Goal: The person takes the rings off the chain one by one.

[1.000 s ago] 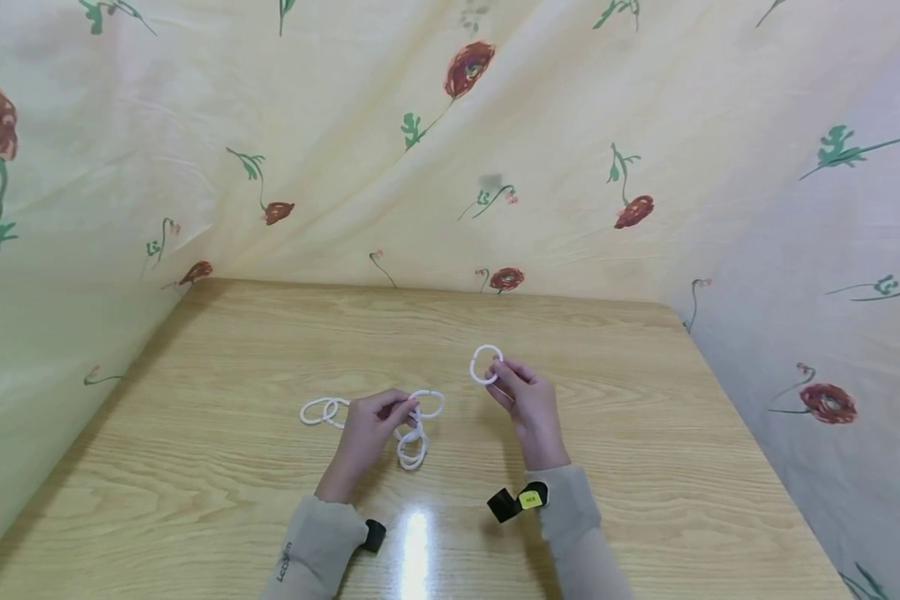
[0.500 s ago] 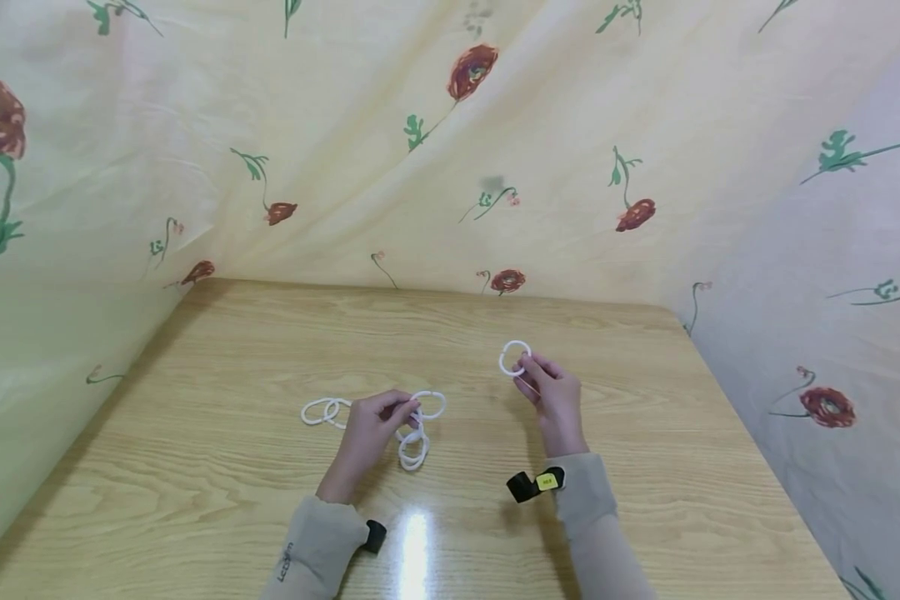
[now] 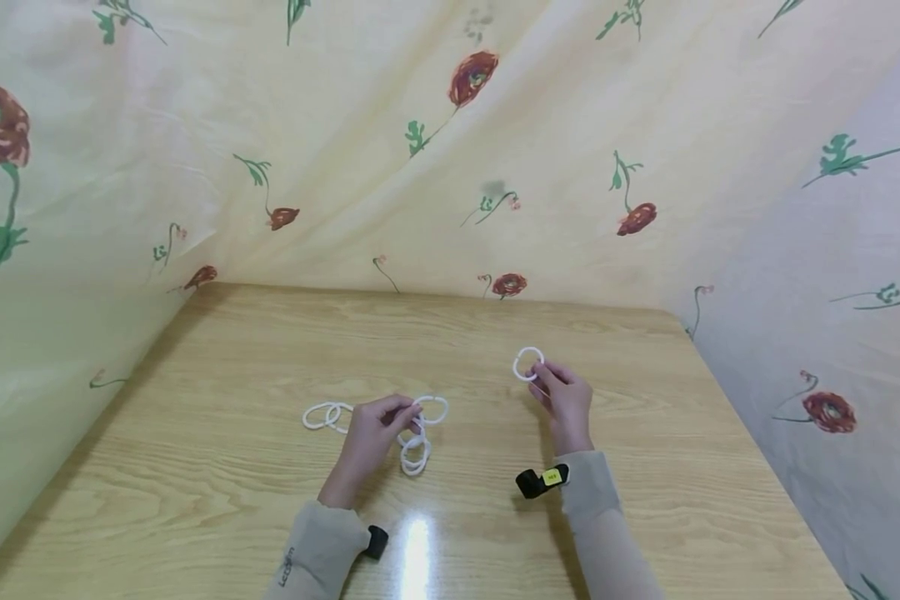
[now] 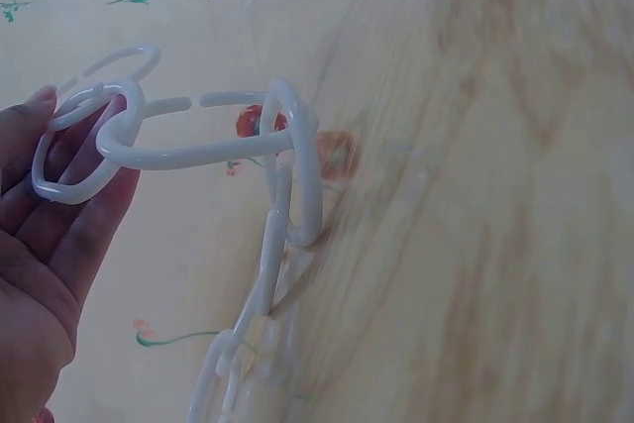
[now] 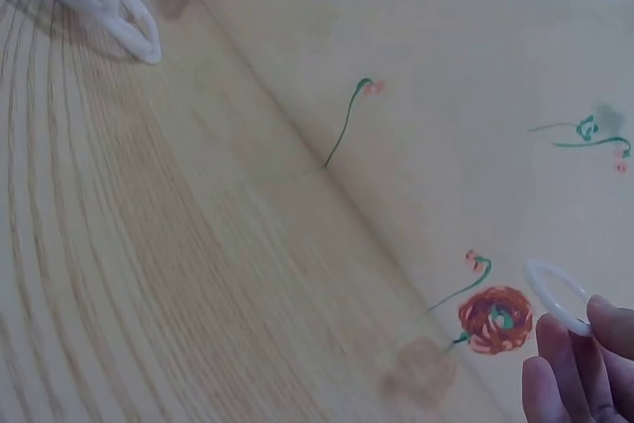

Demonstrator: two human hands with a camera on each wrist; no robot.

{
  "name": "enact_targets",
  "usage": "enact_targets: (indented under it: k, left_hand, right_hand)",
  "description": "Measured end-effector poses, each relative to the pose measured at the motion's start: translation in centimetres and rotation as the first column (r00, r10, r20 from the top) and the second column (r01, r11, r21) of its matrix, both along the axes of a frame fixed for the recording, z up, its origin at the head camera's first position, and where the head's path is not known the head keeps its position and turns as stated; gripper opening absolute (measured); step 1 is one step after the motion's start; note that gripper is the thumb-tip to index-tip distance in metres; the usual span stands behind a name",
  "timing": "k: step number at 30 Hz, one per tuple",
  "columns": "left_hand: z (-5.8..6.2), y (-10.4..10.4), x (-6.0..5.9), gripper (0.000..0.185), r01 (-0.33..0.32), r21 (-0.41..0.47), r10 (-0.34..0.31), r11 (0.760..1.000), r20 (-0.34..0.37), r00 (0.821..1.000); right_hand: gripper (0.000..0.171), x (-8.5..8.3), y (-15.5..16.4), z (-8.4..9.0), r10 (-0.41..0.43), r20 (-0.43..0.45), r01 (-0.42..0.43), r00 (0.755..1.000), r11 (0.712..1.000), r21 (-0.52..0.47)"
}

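My left hand [image 3: 371,433] pinches a link of a white plastic ring chain [image 4: 198,156] between thumb and fingers. In the left wrist view several oval links run from the fingers down to the table, some with a narrow gap in their rim. Part of the chain lies behind the left hand in the head view, with linked rings showing to its left and just below its fingertips. Farther right, my right hand [image 3: 567,408] pinches a single white ring [image 3: 516,371] above the table, apart from the chain. A small gap shows in that ring's upper left side.
The wood-grained table [image 3: 690,467] ends at the back and sides against a flower-printed cloth [image 3: 570,100]. Each wrist wears a black camera, the right one [image 3: 531,483] on a strap with a yellow label. Light glares off the table's front middle.
My right hand has moved to the right with the single ring, away from the chain. The left hand and the chain have stayed in place.
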State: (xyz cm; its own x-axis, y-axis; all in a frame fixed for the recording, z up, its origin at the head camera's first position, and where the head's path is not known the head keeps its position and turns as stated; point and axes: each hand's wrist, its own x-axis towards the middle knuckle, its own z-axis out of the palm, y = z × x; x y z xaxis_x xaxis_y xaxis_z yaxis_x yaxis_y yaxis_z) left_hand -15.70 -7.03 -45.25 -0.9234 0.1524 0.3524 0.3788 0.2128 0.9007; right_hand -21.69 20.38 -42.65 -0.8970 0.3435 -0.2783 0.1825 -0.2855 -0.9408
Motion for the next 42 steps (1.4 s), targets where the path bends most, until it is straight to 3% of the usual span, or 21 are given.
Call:
enact_targets:
  k: [24,30,42]
  left_hand:
    - [-0.1,-0.1,-0.1,0.020,0.013,0.015,-0.013,1.000,0.009,1.000]
    - [-0.6,-0.1,-0.3,0.020,0.034,0.048,-0.035,0.998,0.023,0.999]
    - [-0.5,-0.2,-0.3,0.022,0.038,0.056,-0.041,0.998,0.059,0.997]
  right_hand:
    - [0.007,-1.7,1.0,-1.5,0.098,0.069,-0.103,0.993,0.992,0.073]
    - [0.017,-2.0,1.3,-1.6,0.130,0.131,-0.148,0.983,0.980,0.134]
    - [0.031,-2.2,1.4,-1.8,0.166,0.144,-0.197,0.976,0.949,0.244]
